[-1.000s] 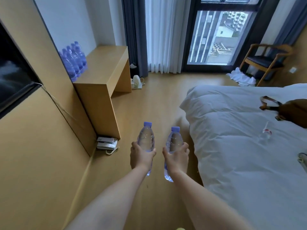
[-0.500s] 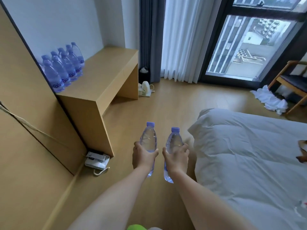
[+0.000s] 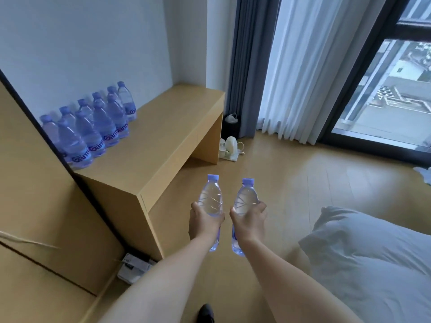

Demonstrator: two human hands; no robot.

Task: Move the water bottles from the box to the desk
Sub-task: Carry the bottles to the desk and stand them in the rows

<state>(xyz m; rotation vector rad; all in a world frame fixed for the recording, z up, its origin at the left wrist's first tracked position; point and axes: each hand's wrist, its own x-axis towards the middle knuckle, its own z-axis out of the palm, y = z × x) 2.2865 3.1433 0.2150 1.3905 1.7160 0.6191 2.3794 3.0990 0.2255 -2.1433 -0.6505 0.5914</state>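
Observation:
My left hand (image 3: 205, 221) grips a clear water bottle (image 3: 211, 198) with a blue cap, held upright above the floor. My right hand (image 3: 249, 221) grips a second such bottle (image 3: 246, 198) beside it. Both are a little right of the near corner of the wooden desk (image 3: 163, 141). Several blue-capped water bottles (image 3: 93, 129) stand in rows along the desk's left side against the wall. The box is not in view.
A white bed (image 3: 373, 264) fills the lower right. A phone (image 3: 133, 268) lies on the floor by the desk's near leg. A kettle (image 3: 229, 145) sits on the floor beyond the desk, near curtains (image 3: 291, 66) and a window.
The view has advanced towards the desk, which now looks larger and closer. Both hands still hold their bottles upright in front of me.

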